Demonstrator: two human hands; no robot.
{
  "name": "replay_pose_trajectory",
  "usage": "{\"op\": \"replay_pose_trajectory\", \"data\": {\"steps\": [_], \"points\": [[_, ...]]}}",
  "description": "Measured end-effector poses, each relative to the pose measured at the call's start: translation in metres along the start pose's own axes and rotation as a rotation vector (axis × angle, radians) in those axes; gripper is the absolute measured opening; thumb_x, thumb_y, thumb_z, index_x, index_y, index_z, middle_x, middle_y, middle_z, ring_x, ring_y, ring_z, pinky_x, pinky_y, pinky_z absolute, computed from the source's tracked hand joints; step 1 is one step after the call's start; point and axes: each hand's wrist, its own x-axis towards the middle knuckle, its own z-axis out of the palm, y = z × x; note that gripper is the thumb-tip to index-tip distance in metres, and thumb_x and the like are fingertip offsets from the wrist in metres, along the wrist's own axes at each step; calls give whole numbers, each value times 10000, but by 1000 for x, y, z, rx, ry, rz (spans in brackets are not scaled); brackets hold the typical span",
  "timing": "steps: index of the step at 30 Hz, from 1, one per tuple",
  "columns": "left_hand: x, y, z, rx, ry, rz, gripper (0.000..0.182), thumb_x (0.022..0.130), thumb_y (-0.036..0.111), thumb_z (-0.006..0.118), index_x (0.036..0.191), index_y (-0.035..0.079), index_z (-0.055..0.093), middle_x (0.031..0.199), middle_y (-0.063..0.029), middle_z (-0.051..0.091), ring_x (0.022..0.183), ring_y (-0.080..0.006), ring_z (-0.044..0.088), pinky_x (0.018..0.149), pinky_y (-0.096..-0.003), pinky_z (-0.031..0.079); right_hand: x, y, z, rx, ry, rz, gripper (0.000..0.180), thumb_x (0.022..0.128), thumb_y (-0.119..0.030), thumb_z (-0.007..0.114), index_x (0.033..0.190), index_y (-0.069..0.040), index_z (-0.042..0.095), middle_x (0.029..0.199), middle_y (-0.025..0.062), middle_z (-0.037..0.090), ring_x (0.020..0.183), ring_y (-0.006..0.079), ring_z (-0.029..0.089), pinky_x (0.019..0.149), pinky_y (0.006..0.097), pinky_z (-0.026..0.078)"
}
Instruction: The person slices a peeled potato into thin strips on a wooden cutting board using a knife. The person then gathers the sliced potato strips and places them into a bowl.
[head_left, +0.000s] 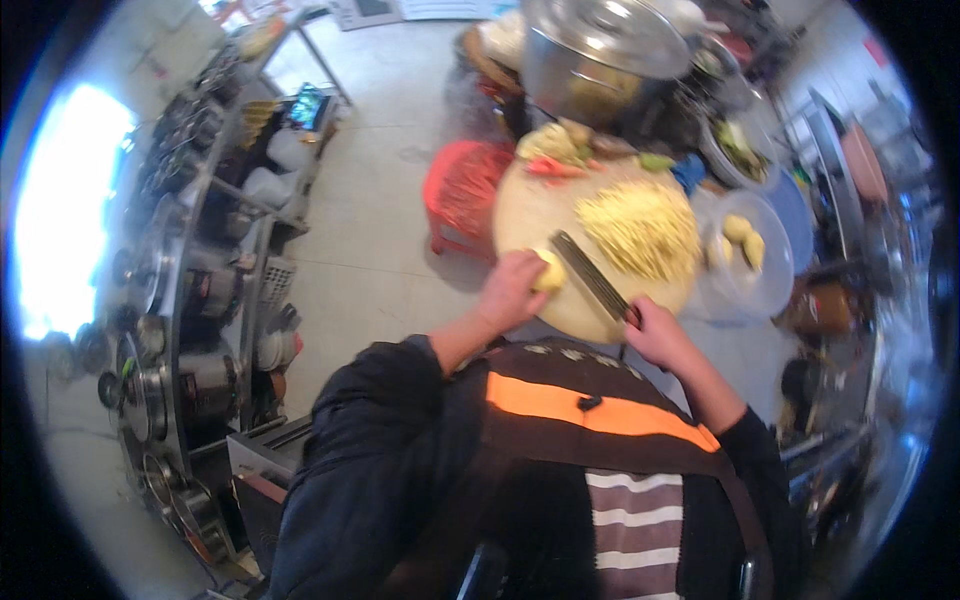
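Observation:
My left hand (513, 291) holds a peeled yellow potato (551, 271) at the left edge of a round cutting board (525, 214). In my right hand (660, 331) is the handle of a cleaver (592, 276), its blade lying diagonally just right of the potato and apart from it. A heap of pale yellow shreds (641, 229) covers the board's right side. Along the far edge lie reddish pieces (553, 168), a pale lumpy vegetable (546, 142) and a green piece (655, 162).
A clear plastic tub (772, 277) with several peeled potatoes (752, 246) stands right of the board. Beyond it is a bowl of greens (739, 154). A large lidded metal pot (555, 82) stands behind the board. Left are a red stool (444, 187) and a metal shelf rack (196, 217).

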Motion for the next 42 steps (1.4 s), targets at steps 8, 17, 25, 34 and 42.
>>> {"op": "replay_pose_trajectory", "data": {"steps": [8,17,25,34,42], "points": [[2,28,4,46,-99,-20,486,675,101,786,1105,30,571,1160,-169,546,1108,-378,516,967,-432,444,13,2,-6,60,0,-177,370,836,-104,512,1188,8,497,877,233,650,853,421,625,764,477,490],[28,11,19,108,-141,-362,547,727,206,754,1196,38,525,1053,-185,602,973,-342,595,870,-409,488,15,23,-5,88,62,-152,367,858,-117,510,1209,-14,505,917,231,659,861,416,626,770,488,491],[55,-15,-8,-553,-126,-983,392,903,296,589,1207,50,568,782,-64,612,621,-115,561,556,-277,454,1,9,-13,168,160,-164,386,857,-105,499,1237,-36,519,913,231,654,866,416,620,772,491,485],[49,13,-6,-688,-302,-1263,420,982,427,502,858,32,578,591,-30,531,486,-131,498,465,-259,414,-4,-9,6,148,19,-239,345,854,-86,503,1194,-33,523,880,245,637,854,428,610,758,496,481],[16,24,3,-399,-237,-652,581,773,167,760,1261,22,479,992,-113,556,725,-160,582,603,-292,485,-9,-8,2,200,-19,-217,359,837,-80,519,1193,-30,520,853,222,637,830,411,618,735,486,484]]}}
